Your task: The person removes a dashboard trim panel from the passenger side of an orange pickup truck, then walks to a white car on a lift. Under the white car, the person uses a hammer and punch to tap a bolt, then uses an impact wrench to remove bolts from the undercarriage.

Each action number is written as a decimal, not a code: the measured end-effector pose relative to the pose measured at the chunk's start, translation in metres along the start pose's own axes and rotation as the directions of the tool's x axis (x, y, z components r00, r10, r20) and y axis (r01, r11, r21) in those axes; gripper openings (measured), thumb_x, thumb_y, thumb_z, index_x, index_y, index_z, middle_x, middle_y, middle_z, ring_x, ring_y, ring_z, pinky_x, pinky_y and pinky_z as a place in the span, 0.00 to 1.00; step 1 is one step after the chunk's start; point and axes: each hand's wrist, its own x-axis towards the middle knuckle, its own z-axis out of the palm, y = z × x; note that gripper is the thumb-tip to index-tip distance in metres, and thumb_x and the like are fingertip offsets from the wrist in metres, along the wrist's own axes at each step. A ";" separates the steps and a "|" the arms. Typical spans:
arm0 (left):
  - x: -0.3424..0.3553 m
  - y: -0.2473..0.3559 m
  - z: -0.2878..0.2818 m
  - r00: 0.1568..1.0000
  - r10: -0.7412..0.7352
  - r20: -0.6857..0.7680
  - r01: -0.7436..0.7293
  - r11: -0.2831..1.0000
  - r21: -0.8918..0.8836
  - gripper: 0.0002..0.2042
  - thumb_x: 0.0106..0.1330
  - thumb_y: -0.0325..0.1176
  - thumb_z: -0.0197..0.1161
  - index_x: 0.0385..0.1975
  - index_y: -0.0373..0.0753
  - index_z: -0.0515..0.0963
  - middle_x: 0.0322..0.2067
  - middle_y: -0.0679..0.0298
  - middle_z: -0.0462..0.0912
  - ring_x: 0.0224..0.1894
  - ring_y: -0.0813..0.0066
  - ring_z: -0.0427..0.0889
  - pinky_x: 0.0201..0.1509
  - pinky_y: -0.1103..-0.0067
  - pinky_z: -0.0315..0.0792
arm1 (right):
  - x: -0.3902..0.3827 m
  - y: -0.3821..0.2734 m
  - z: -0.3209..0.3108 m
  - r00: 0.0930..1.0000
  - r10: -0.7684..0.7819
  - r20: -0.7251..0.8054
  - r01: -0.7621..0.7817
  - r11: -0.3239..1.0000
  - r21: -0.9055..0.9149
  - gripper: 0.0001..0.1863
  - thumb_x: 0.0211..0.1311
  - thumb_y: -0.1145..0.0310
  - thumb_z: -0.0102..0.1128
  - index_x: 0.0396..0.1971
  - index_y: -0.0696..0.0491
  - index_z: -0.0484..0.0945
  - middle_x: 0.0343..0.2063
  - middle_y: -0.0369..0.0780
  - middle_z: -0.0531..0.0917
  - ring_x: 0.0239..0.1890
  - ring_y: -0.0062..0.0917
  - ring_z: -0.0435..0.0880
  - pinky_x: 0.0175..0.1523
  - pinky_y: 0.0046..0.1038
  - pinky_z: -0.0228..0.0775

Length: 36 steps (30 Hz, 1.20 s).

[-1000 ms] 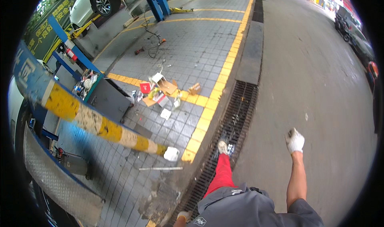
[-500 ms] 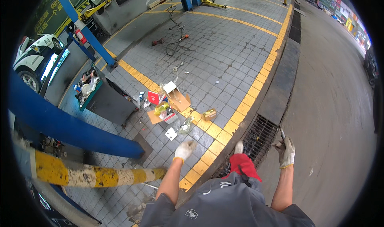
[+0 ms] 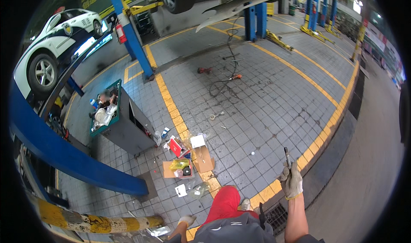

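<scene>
My right hand [image 3: 292, 182], in a pale knit glove, is raised over the yellow edge line with its fingers closed round a short dark metal rod [image 3: 287, 156]. The rod points up out of the grip; its exact kind does not show. Low in the view, my left hand [image 3: 187, 220], also gloved, hangs beside my red-trousered leg. No object shows in it, and its fingers are too small and turned away to read. Ahead lie an open cardboard box [image 3: 170, 174] with a yellow plastic bag [image 3: 180, 164], a red box [image 3: 175, 147] and a white card [image 3: 181, 190].
A grey tool cart [image 3: 124, 138] with a cluttered top stands at the left, near a blue lift post [image 3: 77, 161] and a yellow-black barrier pole [image 3: 94, 222]. A dark hose [image 3: 218, 87] lies on the tiles. A drain grate [image 3: 277, 219] runs along the right edge.
The view has turned and moved onto the tiled floor. My right hand has come up, with the rod still in it. My left hand has dropped toward the lower edge of the picture.
</scene>
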 end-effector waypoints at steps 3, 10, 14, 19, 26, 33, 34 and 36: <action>0.016 -0.036 0.009 0.996 -0.068 0.051 0.063 0.994 0.084 0.37 0.74 0.66 0.48 0.66 0.41 0.81 0.68 0.48 0.80 0.71 0.48 0.77 0.74 0.61 0.70 | 0.091 0.003 0.048 0.984 0.100 0.146 -0.105 0.994 0.023 0.25 0.83 0.45 0.54 0.55 0.55 0.77 0.23 0.29 0.73 0.24 0.20 0.73 0.44 0.36 0.83; 0.125 0.016 0.005 0.948 0.090 0.306 -0.074 0.995 -0.064 0.25 0.79 0.45 0.52 0.73 0.46 0.72 0.63 0.49 0.84 0.67 0.45 0.81 0.67 0.56 0.76 | 0.284 0.075 0.194 0.898 0.297 0.324 -0.307 0.951 -0.019 0.18 0.83 0.54 0.57 0.60 0.50 0.76 0.32 0.32 0.81 0.32 0.24 0.82 0.51 0.42 0.85; 0.216 0.094 -0.105 0.949 0.279 0.145 -0.268 0.959 -0.093 0.23 0.80 0.47 0.49 0.65 0.42 0.78 0.56 0.48 0.88 0.62 0.47 0.84 0.63 0.59 0.78 | 0.414 0.110 0.318 0.838 0.359 0.410 -0.332 0.933 -0.138 0.16 0.83 0.57 0.57 0.61 0.49 0.75 0.36 0.35 0.85 0.35 0.26 0.87 0.50 0.38 0.83; 0.264 0.199 -0.373 0.951 -0.074 -0.300 -0.072 0.892 -0.446 0.28 0.80 0.57 0.47 0.53 0.39 0.86 0.57 0.41 0.85 0.61 0.41 0.83 0.65 0.54 0.75 | 0.549 0.160 0.476 0.712 0.511 0.482 -0.445 0.859 -0.254 0.20 0.84 0.53 0.55 0.59 0.53 0.77 0.31 0.35 0.81 0.30 0.25 0.82 0.50 0.40 0.84; 0.196 0.321 -0.769 0.435 0.033 -0.900 -0.714 0.621 -0.323 0.17 0.80 0.43 0.59 0.56 0.39 0.85 0.54 0.48 0.88 0.58 0.50 0.87 0.64 0.66 0.78 | 0.664 0.249 0.632 0.482 0.653 0.584 -0.593 0.734 -0.332 0.24 0.85 0.46 0.49 0.58 0.52 0.78 0.24 0.31 0.73 0.25 0.23 0.75 0.45 0.39 0.83; 0.206 0.371 -1.002 0.313 -0.028 -0.949 -0.918 0.247 -0.310 0.19 0.81 0.42 0.60 0.60 0.35 0.82 0.58 0.49 0.87 0.60 0.55 0.86 0.64 0.69 0.77 | 0.776 0.338 0.741 0.283 0.751 0.596 -0.565 0.633 -0.529 0.24 0.85 0.47 0.49 0.57 0.54 0.79 0.30 0.32 0.76 0.32 0.21 0.76 0.52 0.40 0.83; 0.223 0.372 -1.033 0.212 -0.024 -0.977 -0.846 0.496 -0.196 0.18 0.82 0.41 0.61 0.61 0.35 0.82 0.49 0.58 0.89 0.52 0.71 0.87 0.58 0.75 0.79 | 0.799 0.356 0.759 0.245 0.746 0.620 -0.555 0.632 -0.541 0.24 0.85 0.46 0.50 0.57 0.53 0.79 0.31 0.32 0.77 0.34 0.21 0.77 0.54 0.39 0.82; 0.259 0.368 -1.095 0.228 0.026 -0.973 -0.904 0.377 -0.202 0.16 0.82 0.38 0.62 0.60 0.34 0.83 0.45 0.61 0.89 0.46 0.75 0.86 0.51 0.78 0.79 | 0.848 0.394 0.801 0.273 0.798 0.537 -0.529 0.591 -0.609 0.24 0.84 0.45 0.52 0.57 0.52 0.79 0.35 0.33 0.80 0.39 0.22 0.79 0.56 0.36 0.80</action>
